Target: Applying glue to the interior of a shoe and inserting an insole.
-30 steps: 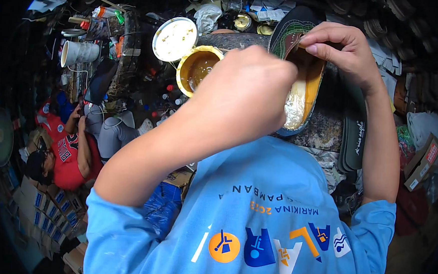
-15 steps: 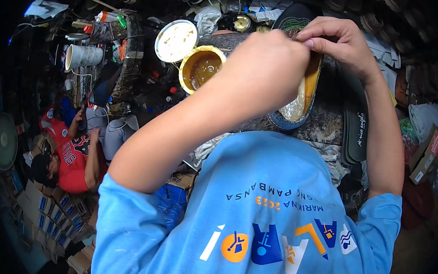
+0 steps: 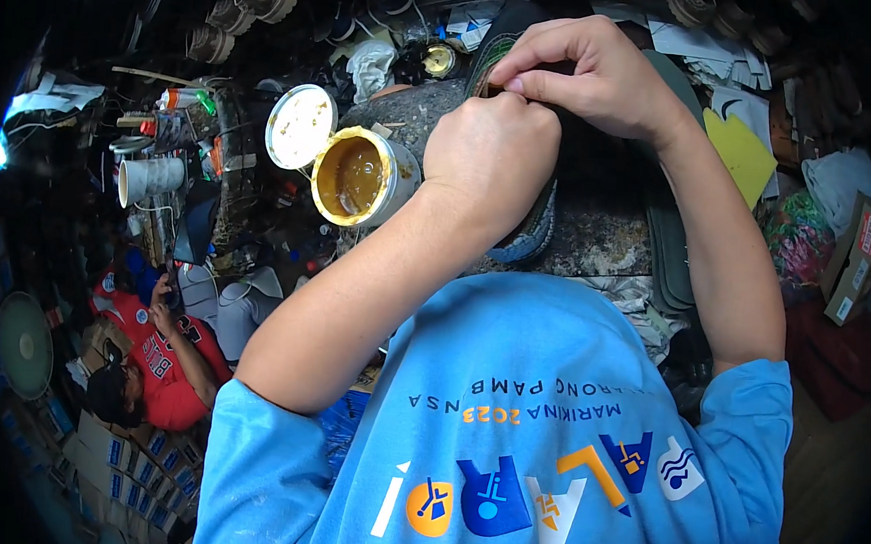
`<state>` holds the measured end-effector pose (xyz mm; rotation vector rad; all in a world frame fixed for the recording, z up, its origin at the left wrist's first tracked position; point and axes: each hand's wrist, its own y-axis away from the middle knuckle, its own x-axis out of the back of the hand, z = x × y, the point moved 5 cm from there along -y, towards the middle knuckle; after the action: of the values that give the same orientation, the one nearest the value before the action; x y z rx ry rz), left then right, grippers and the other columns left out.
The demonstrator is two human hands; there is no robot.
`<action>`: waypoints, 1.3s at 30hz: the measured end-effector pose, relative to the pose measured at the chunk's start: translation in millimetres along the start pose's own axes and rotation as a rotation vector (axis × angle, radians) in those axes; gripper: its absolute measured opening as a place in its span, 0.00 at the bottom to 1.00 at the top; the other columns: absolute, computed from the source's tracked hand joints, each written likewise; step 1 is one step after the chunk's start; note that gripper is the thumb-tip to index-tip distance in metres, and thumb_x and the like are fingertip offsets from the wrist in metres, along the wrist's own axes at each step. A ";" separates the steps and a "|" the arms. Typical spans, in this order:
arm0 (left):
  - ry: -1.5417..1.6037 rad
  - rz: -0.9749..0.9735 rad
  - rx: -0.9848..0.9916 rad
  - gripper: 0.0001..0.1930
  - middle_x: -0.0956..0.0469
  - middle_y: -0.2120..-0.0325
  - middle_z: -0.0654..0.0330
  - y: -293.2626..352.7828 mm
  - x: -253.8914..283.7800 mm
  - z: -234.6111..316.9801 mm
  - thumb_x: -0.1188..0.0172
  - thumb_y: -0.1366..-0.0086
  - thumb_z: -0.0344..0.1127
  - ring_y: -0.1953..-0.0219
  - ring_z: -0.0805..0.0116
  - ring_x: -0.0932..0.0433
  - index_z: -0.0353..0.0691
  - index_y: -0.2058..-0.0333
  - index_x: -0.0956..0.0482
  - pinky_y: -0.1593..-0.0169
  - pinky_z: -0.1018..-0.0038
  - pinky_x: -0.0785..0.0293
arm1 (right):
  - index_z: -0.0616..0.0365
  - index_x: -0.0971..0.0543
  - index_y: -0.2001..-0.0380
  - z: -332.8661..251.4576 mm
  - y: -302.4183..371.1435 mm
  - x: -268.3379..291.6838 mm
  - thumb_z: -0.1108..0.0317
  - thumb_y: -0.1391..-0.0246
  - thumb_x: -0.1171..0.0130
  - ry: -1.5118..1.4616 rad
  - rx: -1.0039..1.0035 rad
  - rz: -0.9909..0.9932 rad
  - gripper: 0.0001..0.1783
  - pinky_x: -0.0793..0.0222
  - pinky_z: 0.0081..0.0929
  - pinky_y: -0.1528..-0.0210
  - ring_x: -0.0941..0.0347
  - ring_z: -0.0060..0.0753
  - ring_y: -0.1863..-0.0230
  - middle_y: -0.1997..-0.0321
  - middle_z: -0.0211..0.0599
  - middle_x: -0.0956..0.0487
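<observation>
A shoe with a blue edge (image 3: 525, 243) lies on the dark work surface in front of me, its far end green and brown. My arms and hands cover most of it. My right hand (image 3: 592, 80) pinches at the brown edge near its far end, thumb against forefinger. Close against those fingertips is my left hand (image 3: 493, 144), closed, knuckles up; its fingers are hidden, so what it grips does not show. Left of my left wrist stands an open tub (image 3: 408, 171) of glossy amber glue, with its smeared white lid (image 3: 302, 127) leaning beside it.
Dark insoles (image 3: 667, 261) lie to the right, near my right forearm. Yellow sheet material (image 3: 740, 156) and papers lie beyond. A white cup (image 3: 152, 181) lies on its side at left, among clutter. A person in red (image 3: 176, 361) sits at the lower left.
The view has shifted, so the tub and shoe sit farther left and the tub lower. Both hands remain together at the shoe's far end. The left hand now covers the shoe's glossy inside.
</observation>
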<state>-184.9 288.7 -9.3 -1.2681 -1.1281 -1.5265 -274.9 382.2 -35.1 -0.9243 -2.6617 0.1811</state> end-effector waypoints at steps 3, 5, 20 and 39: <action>-0.037 -0.017 0.093 0.08 0.14 0.72 0.44 -6.7 -6.0 -1.0 0.41 0.40 0.28 0.68 0.44 0.12 0.32 0.70 0.14 0.65 0.55 0.13 | 0.62 0.10 0.58 4.1 -1.5 -0.8 0.73 0.43 0.36 0.033 0.040 0.031 0.12 0.22 0.26 0.49 0.17 0.28 0.56 0.60 0.38 0.12; -0.048 -0.006 0.159 0.08 0.14 0.72 0.45 -8.8 -7.8 -2.6 0.41 0.40 0.28 0.68 0.45 0.12 0.32 0.71 0.14 0.65 0.54 0.14 | 0.61 0.10 0.58 4.7 -0.7 -0.4 0.72 0.43 0.35 0.061 0.026 0.053 0.11 0.22 0.27 0.49 0.16 0.29 0.56 0.60 0.39 0.12; 0.006 -0.224 -0.175 0.08 0.18 0.72 0.43 47.8 47.3 3.1 0.38 0.38 0.29 0.74 0.45 0.16 0.30 0.63 0.24 0.69 0.54 0.19 | 0.62 0.11 0.56 3.2 -0.1 0.1 0.68 0.40 0.33 0.094 0.040 0.033 0.12 0.21 0.28 0.50 0.15 0.30 0.57 0.60 0.39 0.11; -0.112 -0.376 -0.230 0.07 0.17 0.76 0.45 47.5 62.2 16.5 0.42 0.41 0.28 0.77 0.47 0.14 0.28 0.69 0.25 0.75 0.57 0.16 | 0.55 0.09 0.58 -3.5 -3.2 -4.3 0.66 0.44 0.35 0.106 0.032 0.071 0.13 0.18 0.31 0.52 0.12 0.36 0.62 0.63 0.43 0.10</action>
<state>-144.2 289.5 59.5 -1.3617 -1.3500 -1.9275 -272.4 377.0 -32.2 -0.9909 -2.5239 0.1845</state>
